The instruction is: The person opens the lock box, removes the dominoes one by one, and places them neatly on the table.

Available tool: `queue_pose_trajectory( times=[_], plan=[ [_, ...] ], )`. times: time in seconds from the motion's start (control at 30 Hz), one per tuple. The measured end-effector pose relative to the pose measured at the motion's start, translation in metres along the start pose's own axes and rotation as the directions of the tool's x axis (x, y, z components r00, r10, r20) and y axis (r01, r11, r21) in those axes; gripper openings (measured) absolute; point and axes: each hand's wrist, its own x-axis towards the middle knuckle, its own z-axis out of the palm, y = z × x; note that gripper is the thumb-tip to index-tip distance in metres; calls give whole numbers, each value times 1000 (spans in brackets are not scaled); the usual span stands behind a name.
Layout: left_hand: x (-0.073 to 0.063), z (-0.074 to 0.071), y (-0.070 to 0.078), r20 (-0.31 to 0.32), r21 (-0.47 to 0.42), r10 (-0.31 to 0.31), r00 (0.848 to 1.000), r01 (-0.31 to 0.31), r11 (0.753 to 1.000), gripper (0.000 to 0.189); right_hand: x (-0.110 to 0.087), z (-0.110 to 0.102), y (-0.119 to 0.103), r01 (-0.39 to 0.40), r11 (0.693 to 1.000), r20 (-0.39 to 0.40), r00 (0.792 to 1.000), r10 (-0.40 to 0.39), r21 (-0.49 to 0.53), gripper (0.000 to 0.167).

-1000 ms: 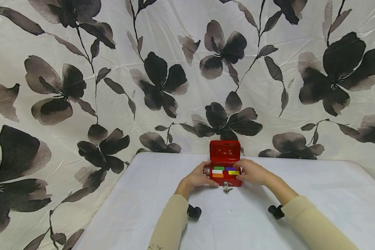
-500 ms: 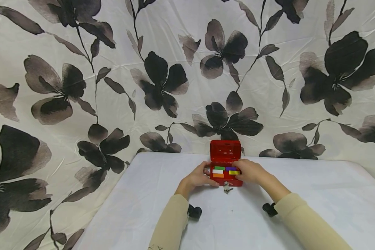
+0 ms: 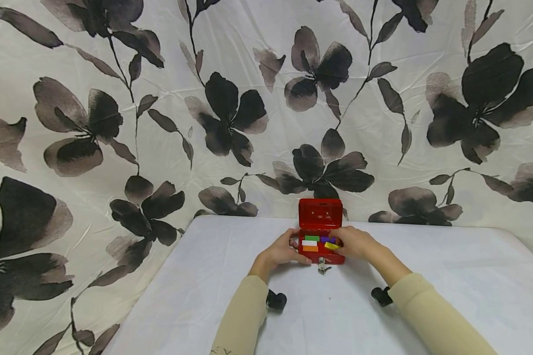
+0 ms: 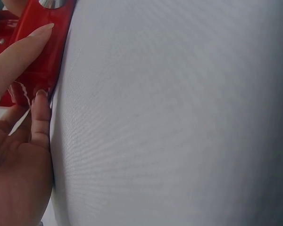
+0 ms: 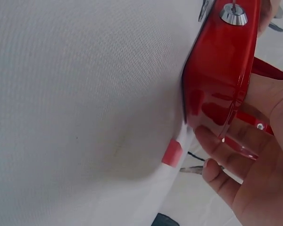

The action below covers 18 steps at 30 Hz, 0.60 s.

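Note:
A red metal cash box (image 3: pixel 321 259) sits on the white table with its lid (image 3: pixel 320 213) raised. Inside lie a green block (image 3: pixel 311 238), a white block (image 3: pixel 310 243), an orange block (image 3: pixel 310 249) and a purple block (image 3: pixel 326 239). My left hand (image 3: pixel 282 249) grips the box's left side, its thumb (image 4: pixel 30 49) against the front wall. The right hand (image 3: pixel 355 242) reaches over the right side, thumb inside, at a tilted yellow block (image 3: pixel 331 245) that it seems to pinch; the contact is mostly hidden. Its lower fingers (image 5: pixel 221 150) lie by the outer wall.
Keys (image 3: pixel 323 269) hang from the lock (image 5: pixel 233 15) at the box's front. A floral cloth (image 3: pixel 231 118) hangs behind the table (image 3: pixel 195 296). A small red patch (image 5: pixel 172 153) shows near the table edge in the right wrist view.
My right hand has moved slightly left, further into the box. The yellow block has gone from lying level to tilted. The left hand has stayed in place.

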Motion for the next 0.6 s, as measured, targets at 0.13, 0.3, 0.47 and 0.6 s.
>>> queue_pose_trajectory(
  times=[0.13, 0.3, 0.47, 0.6],
  plan=[
    [0, 0, 0, 2, 2, -2, 1000, 2, 1000, 84, 3, 0, 4, 11, 996, 12, 1000, -12, 86, 34],
    [0, -1, 0, 5, 3, -4, 1000, 4, 1000, 84, 6, -1, 9, 19, 982, 43, 999, -27, 189, 36],
    [0, -1, 0, 4, 9, -4, 1000, 4, 1000, 82, 10, -1, 14, 19, 972, 85, 996, -41, 236, 38],
    [0, -1, 0, 2, 13, -8, 1000, 8, 1000, 82, 14, 0, 18, 34, 966, 100, 993, -62, 258, 38]
  ],
)
